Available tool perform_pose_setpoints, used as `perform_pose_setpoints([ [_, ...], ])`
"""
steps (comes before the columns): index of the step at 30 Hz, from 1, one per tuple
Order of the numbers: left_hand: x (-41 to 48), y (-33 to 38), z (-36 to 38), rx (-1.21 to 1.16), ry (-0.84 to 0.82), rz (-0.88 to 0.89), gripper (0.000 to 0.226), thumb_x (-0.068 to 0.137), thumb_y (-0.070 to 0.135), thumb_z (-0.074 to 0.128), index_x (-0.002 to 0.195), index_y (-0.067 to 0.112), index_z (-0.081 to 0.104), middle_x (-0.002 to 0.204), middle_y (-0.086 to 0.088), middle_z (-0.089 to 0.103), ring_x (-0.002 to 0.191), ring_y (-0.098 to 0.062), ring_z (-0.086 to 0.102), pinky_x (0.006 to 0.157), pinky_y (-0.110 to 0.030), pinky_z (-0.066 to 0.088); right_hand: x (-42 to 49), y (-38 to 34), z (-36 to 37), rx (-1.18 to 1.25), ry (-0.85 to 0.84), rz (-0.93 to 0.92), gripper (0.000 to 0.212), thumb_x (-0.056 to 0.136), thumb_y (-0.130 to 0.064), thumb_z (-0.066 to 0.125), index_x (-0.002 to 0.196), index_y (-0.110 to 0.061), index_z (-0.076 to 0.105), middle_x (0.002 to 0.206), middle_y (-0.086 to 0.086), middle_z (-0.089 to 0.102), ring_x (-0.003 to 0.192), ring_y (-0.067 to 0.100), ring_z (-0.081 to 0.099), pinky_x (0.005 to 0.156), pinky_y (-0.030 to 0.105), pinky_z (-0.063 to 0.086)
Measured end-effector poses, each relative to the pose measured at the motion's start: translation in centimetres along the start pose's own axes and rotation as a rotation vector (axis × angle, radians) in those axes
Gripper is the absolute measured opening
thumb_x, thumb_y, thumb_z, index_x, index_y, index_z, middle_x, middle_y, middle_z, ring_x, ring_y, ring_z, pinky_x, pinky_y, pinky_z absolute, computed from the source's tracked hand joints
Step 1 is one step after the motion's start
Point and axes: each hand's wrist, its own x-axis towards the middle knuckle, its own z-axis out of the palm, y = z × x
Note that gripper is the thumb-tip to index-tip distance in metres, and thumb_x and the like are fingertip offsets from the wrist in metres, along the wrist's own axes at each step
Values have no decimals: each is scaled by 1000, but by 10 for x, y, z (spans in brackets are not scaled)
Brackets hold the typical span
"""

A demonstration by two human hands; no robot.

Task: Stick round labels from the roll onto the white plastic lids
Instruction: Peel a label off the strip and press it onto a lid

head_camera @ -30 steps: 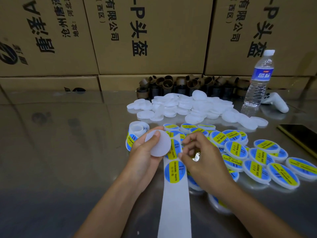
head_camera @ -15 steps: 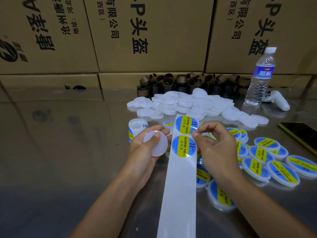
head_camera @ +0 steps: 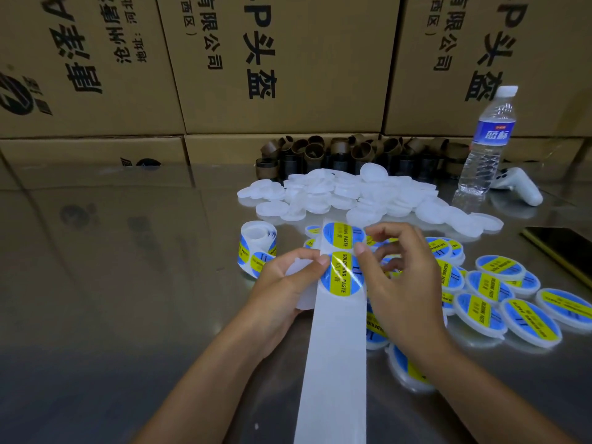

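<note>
The left hand [head_camera: 282, 285] has closed in, gripping a blank lid [head_camera: 302, 298] tucked under the left edge of the backing strip [head_camera: 333, 363]; the right hand [head_camera: 407, 283] pinches the strip's right edge beside a label [head_camera: 342, 274]. Open table [head_camera: 128, 283] stretches toward nine o'clock; spare lids [head_camera: 352, 193] heap at twelve.

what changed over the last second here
The right hand lifted the white backing strip by its right edge, so two round blue-and-yellow labels show in full. The left hand shifted right, thumb onto the nearer label's edge. It still holds the blank white plastic lid; the label roll stayed put.
</note>
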Motion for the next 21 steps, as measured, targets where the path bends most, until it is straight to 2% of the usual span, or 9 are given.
perform_pose_setpoints([
  [3, -1, 2, 1, 4, 61, 20, 25, 80, 20, 67, 100, 5, 64, 107, -25, 68, 88, -29, 64, 91, -47, 49, -1, 0, 0, -200, 1, -196, 18, 80, -24, 68, 98, -23, 66, 96, -9, 49, 87, 3, 49, 76, 9, 37],
  [5, -1, 2, 1, 12, 87, 31, 14, 87, 15, 63, 97, 6, 65, 104, -23, 68, 88, -29, 63, 94, -50, 47, -1, 4, 0, -270, -51, -314, 23, 80, -29, 68, 97, -15, 71, 95, -3, 52, 91, 10, 48, 79, 20, 39],
  [7, -1, 2, 1, 8, 94, 31, 10, 88, 15, 62, 95, 7, 65, 103, -23, 66, 92, -30, 61, 98, -54, 44, -2, 6, 0, -312, -91, -392, 27, 80, -34, 64, 95, -14, 73, 91, 1, 57, 90, 11, 46, 79, 26, 40],
  [10, -2, 3, 2, 10, 100, 29, 10, 86, 17, 64, 93, 10, 67, 112, -27, 64, 95, -32, 61, 100, -58, 43, -2, 9, 1, -315, -118, -378, 28, 78, -35, 67, 97, -15, 74, 90, 2, 61, 90, 10, 45, 81, 31, 40],
  [17, -4, 5, 3, 28, 114, 43, 5, 77, 22, 69, 74, 24, 73, 106, -18, 70, 98, -29, 63, 102, -57, 43, -2, 11, 1, -351, -125, -342, 29, 74, -29, 72, 100, -16, 74, 93, 0, 64, 93, 12, 47, 85, 24, 37],
  [21, -6, 6, 4, 36, 107, 50, 9, 66, 33, 72, 74, 28, 73, 114, -18, 67, 113, -36, 60, 105, -56, 41, -2, 11, 0, -353, -137, -344, 27, 73, -29, 72, 98, -17, 74, 92, -2, 65, 93, 12, 50, 85, 22, 35],
])
